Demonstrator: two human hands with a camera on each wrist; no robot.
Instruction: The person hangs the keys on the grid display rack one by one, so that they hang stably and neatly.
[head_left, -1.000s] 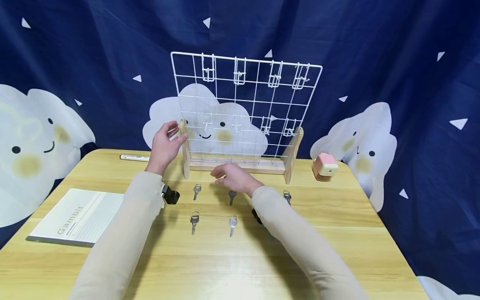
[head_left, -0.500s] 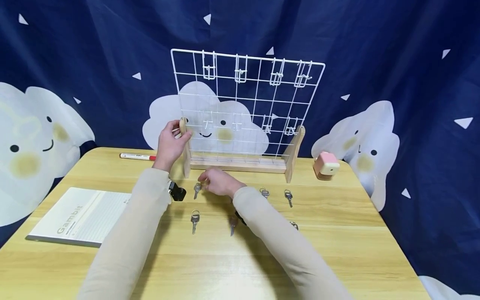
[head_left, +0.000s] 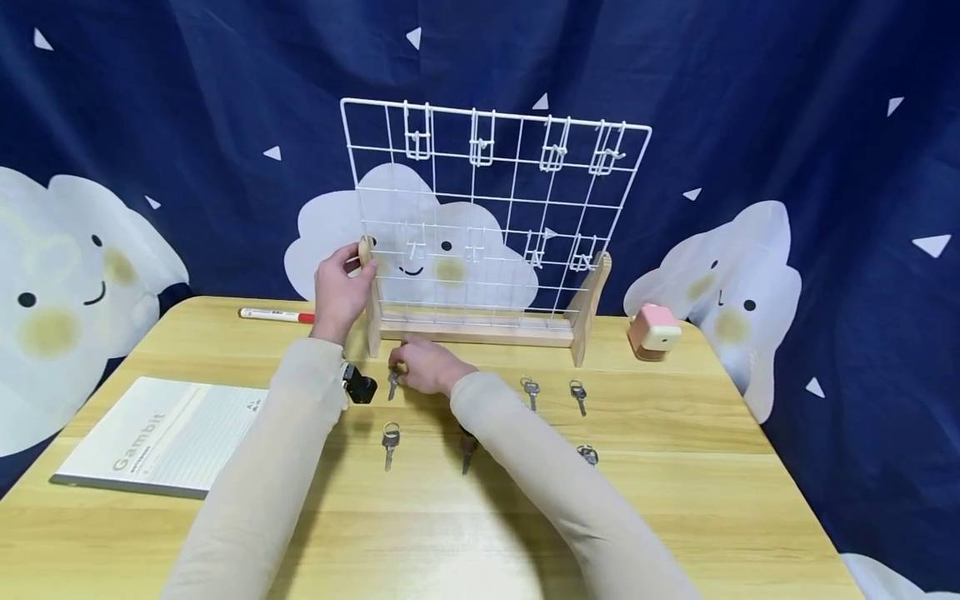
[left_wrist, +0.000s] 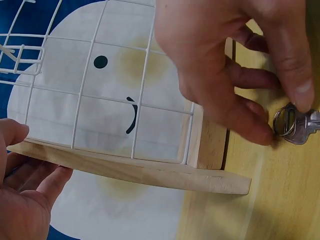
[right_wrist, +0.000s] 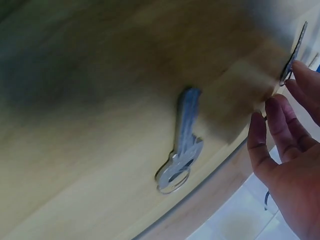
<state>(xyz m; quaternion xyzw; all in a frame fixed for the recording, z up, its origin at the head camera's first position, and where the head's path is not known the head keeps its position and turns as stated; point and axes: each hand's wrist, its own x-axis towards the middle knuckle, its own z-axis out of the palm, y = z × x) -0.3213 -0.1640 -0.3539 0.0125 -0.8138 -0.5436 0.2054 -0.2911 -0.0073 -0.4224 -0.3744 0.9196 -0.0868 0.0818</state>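
My left hand [head_left: 341, 292] grips the left wooden upright [head_left: 372, 308] of a white wire grid rack [head_left: 495, 200]. In the left wrist view, thumb and fingers lie on opposite sides of that upright [left_wrist: 135, 172]. My right hand [head_left: 427, 367] is down at the back left key [head_left: 393, 385]. Its thumb and finger tips stand on either side of the key's ring [left_wrist: 284, 122], touching or almost touching it, with a gap between them. The key lies flat. Nearer me lie a dark-headed key [head_left: 389, 446] and another key [head_left: 467, 454], partly behind the right sleeve.
Further keys lie to the right, including one key [head_left: 578, 396] and a second key [head_left: 531, 392]. Several white hooks [head_left: 417, 143] hang on the grid. A notebook [head_left: 165, 433] and a red-capped marker [head_left: 273, 316] lie left; a pink box-like object [head_left: 654, 332] stands right.
My right hand has moved left and down along the rack's front to the back left key. The left hand has closed round the wooden upright, turning the rack very slightly if at all.
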